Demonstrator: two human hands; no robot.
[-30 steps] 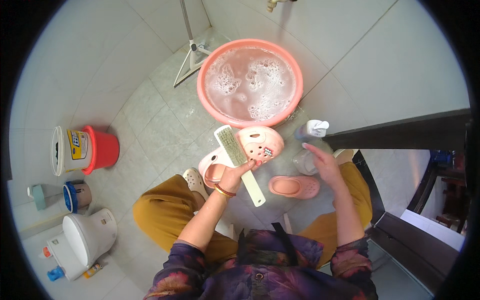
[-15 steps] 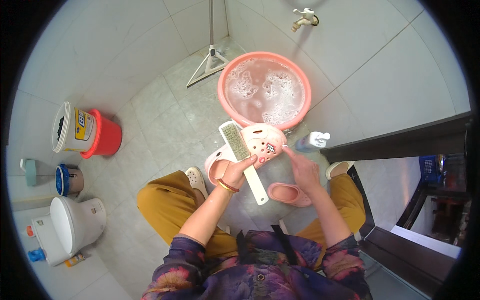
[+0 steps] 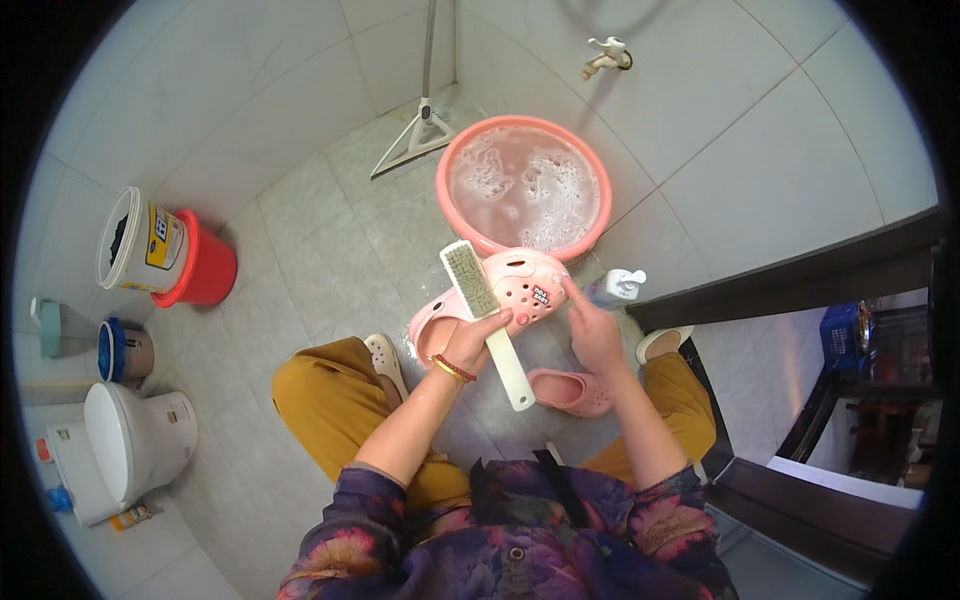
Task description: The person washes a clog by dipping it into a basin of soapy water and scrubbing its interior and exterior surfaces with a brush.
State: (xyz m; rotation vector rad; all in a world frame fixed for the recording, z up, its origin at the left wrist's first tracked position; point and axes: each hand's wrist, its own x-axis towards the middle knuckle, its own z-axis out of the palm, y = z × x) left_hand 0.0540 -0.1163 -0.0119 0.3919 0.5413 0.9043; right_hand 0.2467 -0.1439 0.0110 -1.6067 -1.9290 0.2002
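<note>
My left hand (image 3: 478, 338) grips a scrub brush (image 3: 470, 280) by its white handle, bristles facing up, and also props a pink clog (image 3: 525, 285) behind it. My right hand (image 3: 592, 335) holds the clog's right edge with its fingertips. Both are raised in front of my knees. A second pink clog (image 3: 575, 390) lies on the wet tiled floor below my hands. Just beyond stands a pink basin (image 3: 445, 200) of soapy water. A small white pump bottle (image 3: 612, 288) stands on the floor close to my right hand.
A squeegee mop (image 3: 420, 130) leans in the far corner, and a wall tap (image 3: 605, 55) is above the basin. At left are a white bucket (image 3: 140, 240) inside a red one (image 3: 210, 270), a blue-lidded pot (image 3: 120, 350) and a toilet (image 3: 135, 440). A dark door frame (image 3: 790, 280) bounds the right.
My right hand has come back from the pump bottle and taken the edge of the raised clog. My left hand kept the brush and clog. The view has tilted.
</note>
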